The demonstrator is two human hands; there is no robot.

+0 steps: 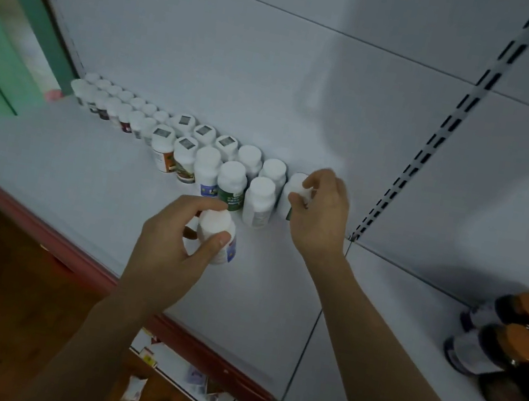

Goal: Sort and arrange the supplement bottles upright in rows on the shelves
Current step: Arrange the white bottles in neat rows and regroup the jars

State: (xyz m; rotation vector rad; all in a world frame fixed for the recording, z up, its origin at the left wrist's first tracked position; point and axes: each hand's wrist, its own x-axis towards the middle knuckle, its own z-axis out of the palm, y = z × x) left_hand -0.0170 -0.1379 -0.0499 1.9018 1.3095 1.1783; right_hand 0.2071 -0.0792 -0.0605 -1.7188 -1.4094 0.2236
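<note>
My left hand [177, 242] gripped white-capped bottle [217, 238] mid-shelf [54, 160]; right hand [322, 209] pinched end bottle [294, 187] of back-edge row

We count roughly 26 white-capped bottles [259, 199]: about 25 in 2 rows, 1 out front, plus at least 4 orange-capped jars [523, 342].

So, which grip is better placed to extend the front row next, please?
Left: the left grip holds a loose bottle by the front row's end; the right grip holds the back-row bottle.
</note>
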